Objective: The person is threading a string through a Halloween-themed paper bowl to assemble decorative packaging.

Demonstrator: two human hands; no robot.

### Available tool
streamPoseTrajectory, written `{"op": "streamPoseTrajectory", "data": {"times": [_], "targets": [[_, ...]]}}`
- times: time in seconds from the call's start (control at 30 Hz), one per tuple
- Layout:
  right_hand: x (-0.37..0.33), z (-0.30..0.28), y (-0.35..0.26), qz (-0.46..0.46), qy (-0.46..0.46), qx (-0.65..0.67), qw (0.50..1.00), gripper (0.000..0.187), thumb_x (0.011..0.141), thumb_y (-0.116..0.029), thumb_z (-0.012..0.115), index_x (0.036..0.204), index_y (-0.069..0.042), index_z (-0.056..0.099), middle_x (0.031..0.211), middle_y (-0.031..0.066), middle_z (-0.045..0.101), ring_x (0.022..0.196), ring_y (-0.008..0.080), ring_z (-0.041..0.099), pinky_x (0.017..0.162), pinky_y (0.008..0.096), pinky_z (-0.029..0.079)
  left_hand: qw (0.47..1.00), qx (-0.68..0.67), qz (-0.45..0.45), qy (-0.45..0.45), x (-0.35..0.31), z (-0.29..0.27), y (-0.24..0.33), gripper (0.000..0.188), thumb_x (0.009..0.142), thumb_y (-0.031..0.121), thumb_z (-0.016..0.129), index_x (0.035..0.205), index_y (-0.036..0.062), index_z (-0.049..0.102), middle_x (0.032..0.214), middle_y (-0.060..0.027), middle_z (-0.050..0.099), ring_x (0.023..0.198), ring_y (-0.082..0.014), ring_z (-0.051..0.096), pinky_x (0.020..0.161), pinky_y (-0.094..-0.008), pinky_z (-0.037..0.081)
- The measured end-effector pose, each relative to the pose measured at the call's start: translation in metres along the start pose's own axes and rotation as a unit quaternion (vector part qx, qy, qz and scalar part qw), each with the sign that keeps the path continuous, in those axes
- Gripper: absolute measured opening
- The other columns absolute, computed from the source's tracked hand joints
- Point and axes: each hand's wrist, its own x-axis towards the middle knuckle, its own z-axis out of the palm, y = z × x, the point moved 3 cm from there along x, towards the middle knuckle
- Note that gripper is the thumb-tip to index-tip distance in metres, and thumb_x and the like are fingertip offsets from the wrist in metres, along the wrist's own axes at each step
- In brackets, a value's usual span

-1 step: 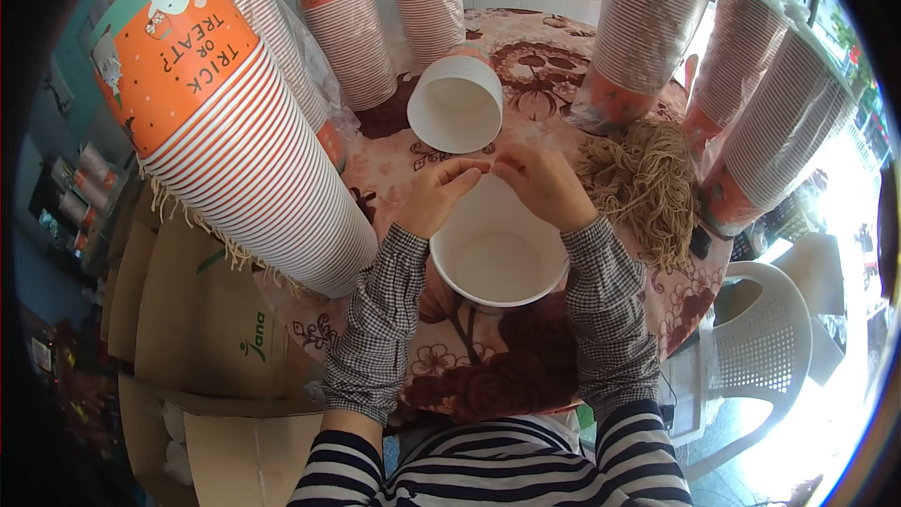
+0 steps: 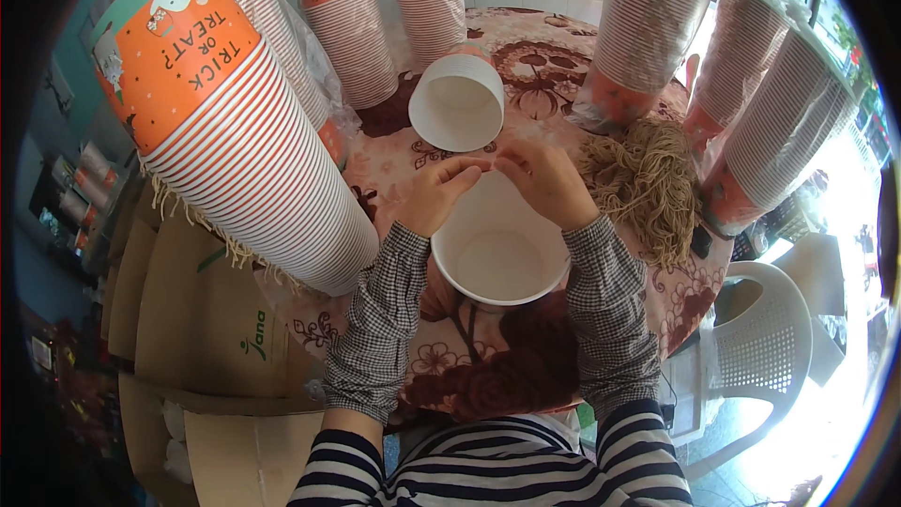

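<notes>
In front of me a white paper bucket (image 2: pixel 454 249) stands on the table with its mouth toward me. At its far rim my left hand (image 2: pixel 432 197) and my right hand (image 2: pixel 549 186) come close together, thumbs and fingertips pinched. Whatever lies between the fingertips is too small to make out. Just beyond them a second paper bucket (image 2: pixel 424 113), white inside with orange outside, lies tipped toward me. To the right of my right hand is a loose heap of beige twine (image 2: pixel 648 183).
A tall leaning stack of orange-and-white buckets (image 2: pixel 258 150) rises close to my left arm. More wrapped stacks (image 2: pixel 648 28) ring the round table with its flowered cloth (image 2: pixel 535 56). Cardboard boxes (image 2: pixel 202 310) sit at the lower left, a white plastic chair (image 2: pixel 770 347) at the right.
</notes>
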Motion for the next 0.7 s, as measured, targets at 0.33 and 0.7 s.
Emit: {"op": "streamPoseTrajectory", "data": {"times": [0.33, 0.7], "targets": [[-0.005, -0.009, 0.0, 0.025, 0.101, 0.073, 0.992, 0.017, 0.09, -0.014, 0.061, 0.095, 0.002, 0.063, 0.07, 0.0112, 0.063, 0.063, 0.0135, 0.06, 0.061, 0.0285, 0.048, 0.986, -0.163, -0.029, 0.02, -0.008, -0.001, -0.007, 0.032, 0.101, 0.022, 0.045, 0.118, -0.0016, 0.058, 0.109, -0.0079, 0.064, 0.099, -0.0122, 0.061, 0.085, -0.0231, 0.049], [-0.001, -0.005, 0.019, 0.081, 0.103, 0.255, 0.958, 0.02, 0.096, -0.017, 0.057, 0.095, 0.002, 0.064, 0.078, 0.0026, 0.065, 0.071, 0.0076, 0.06, 0.062, 0.0213, 0.049, 0.987, -0.145, -0.056, -0.033, -0.012, -0.007, -0.005, 0.032, 0.093, 0.006, 0.052, 0.124, -0.0009, 0.054, 0.114, -0.009, 0.063, 0.1, -0.0142, 0.062, 0.087, -0.0272, 0.05]]}}
